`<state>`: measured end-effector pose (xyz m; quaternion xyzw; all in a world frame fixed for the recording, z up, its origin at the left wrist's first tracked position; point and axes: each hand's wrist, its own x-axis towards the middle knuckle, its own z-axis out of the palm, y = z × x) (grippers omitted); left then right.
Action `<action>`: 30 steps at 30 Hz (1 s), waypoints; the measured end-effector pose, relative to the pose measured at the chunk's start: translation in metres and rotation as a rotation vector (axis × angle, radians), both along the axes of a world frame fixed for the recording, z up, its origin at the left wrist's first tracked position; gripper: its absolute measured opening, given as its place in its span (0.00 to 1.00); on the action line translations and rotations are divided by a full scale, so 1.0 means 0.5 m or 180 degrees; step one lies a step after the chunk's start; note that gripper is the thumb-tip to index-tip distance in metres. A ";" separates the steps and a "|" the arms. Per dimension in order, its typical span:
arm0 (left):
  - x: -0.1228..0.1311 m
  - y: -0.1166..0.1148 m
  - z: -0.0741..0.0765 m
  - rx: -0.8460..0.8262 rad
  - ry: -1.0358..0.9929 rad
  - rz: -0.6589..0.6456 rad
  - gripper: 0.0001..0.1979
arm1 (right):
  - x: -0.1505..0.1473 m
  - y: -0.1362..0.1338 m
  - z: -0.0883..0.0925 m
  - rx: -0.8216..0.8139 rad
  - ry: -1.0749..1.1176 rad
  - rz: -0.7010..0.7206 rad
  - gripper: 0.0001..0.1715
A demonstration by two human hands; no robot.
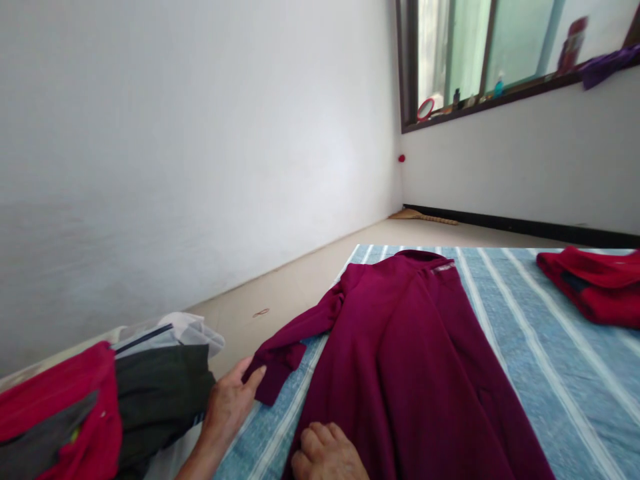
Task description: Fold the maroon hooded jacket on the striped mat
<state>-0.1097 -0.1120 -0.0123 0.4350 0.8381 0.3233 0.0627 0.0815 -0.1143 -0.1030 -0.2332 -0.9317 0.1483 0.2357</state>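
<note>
A maroon long-sleeved top (385,340) lies spread on a blue-and-white striped sheet (530,333), collar end away from me. One sleeve stretches out to the left, and my left hand (230,400) pinches it near the cuff between thumb and fingers. Low in the view, my right hand (327,453) rests at the left edge of the top's body. Its fingers are curled against the fabric, with the fingertips hidden. The opposite sleeve cannot be made out clearly.
A folded red garment (595,283) lies on the sheet at right. At lower left, a red and grey garment (60,413) and dark green clothing (160,393) sit on a pile. A white wall (200,147) borders the left. A broom (423,217) lies on the floor below the window.
</note>
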 end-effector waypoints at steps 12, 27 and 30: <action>0.136 -0.018 0.041 0.0616 0.1116 -0.1550 0.17 | 0.019 -0.018 0.096 0.0589 0.0551 -0.1350 0.23; 0.114 -0.063 -0.038 0.1208 -0.1097 -0.0667 0.37 | -0.034 0.062 0.208 0.1276 -0.0289 -0.0227 0.14; 0.102 -0.085 -0.039 0.1174 -0.1074 -0.0429 0.37 | -0.049 0.084 0.228 0.0950 -0.0721 0.0090 0.10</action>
